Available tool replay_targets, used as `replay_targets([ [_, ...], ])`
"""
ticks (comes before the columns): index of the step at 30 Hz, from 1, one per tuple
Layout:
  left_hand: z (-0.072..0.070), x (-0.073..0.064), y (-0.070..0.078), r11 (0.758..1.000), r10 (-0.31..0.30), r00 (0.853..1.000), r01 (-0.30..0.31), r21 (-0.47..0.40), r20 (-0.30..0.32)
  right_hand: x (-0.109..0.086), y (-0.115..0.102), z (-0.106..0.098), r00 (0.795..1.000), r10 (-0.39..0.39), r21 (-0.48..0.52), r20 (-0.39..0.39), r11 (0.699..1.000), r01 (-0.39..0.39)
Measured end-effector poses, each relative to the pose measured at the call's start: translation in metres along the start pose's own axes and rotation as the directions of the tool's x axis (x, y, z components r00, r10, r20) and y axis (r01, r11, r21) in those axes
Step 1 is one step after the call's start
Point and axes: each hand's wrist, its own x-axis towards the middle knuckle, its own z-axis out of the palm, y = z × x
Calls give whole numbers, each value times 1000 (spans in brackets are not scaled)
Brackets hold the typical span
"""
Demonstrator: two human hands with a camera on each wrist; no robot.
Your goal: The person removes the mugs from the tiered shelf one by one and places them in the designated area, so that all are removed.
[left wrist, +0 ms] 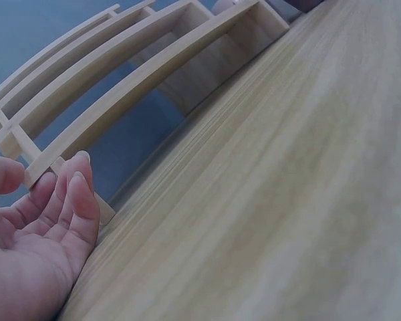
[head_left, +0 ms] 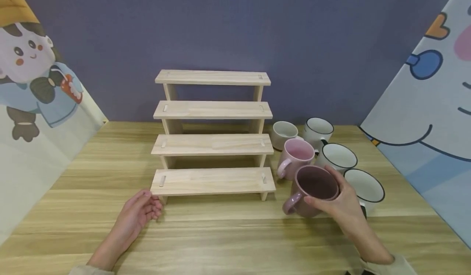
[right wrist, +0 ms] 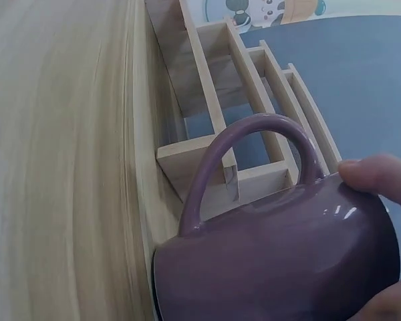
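Observation:
A dark mauve mug [head_left: 310,201] with its handle toward the left is in my right hand [head_left: 347,205]. That hand grips it by the rim, thumb on the near side and fingers across the far side. In the right wrist view, the mug's base is close to the tabletop and its glossy handle [right wrist: 254,124] overlaps the shelf. At the left front corner of a four-step wooden display stand [head_left: 213,181], my left hand [head_left: 137,211] pinches the end of the lowest board [left wrist: 73,144], thumb above and fingers curled beneath.
Right of the stand, a pink mug [head_left: 292,162] and a greyish-white mug [head_left: 281,138] stand behind the mauve one. Several white mugs with dark rims [head_left: 340,156] line up farther right. A dark blue panel [head_left: 213,29] rises behind the wood-grain table [head_left: 206,242].

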Motion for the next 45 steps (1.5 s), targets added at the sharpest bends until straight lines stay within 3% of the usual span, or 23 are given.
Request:
replay_targets([
  [9, 1, 4, -1, 1000, -6, 1000, 7, -15, 24, 0, 10, -1, 999, -37, -74, 6, 997, 38],
  [19, -2, 3, -2, 999, -44, 998, 44, 11, 41, -6, 8, -7, 999, -6, -117, 42, 993, 11],
  [24, -2, 2, 4, 990, -75, 995, 83, 117, -71, -6, 2, -9, 998, -3, -136, 59, 991, 11],
  [29, 3, 7, 14, 955, -108, 968, 164, 247, -225, -5, -2, -12, 997, -35, -143, 62, 989, 43],
  [33, 5, 7, 24, 886, -159, 944, 266, 381, -290, -3, -4, -13, 994, -59, -182, 88, 980, 75],
  [37, 0, 3, 35, 772, -147, 949, 287, 567, -280, -2, -4, -13, 989, -76, -224, 126, 969, 103],
  [41, -5, 2, 47, 647, -28, 967, 211, 732, -254, 0, -9, -16, 982, -104, -260, 160, 955, 143],
  [45, -7, 6, 59, 527, 124, 970, 116, 842, -212, 9, -18, -27, 974, -101, -289, 203, 944, 158],
])
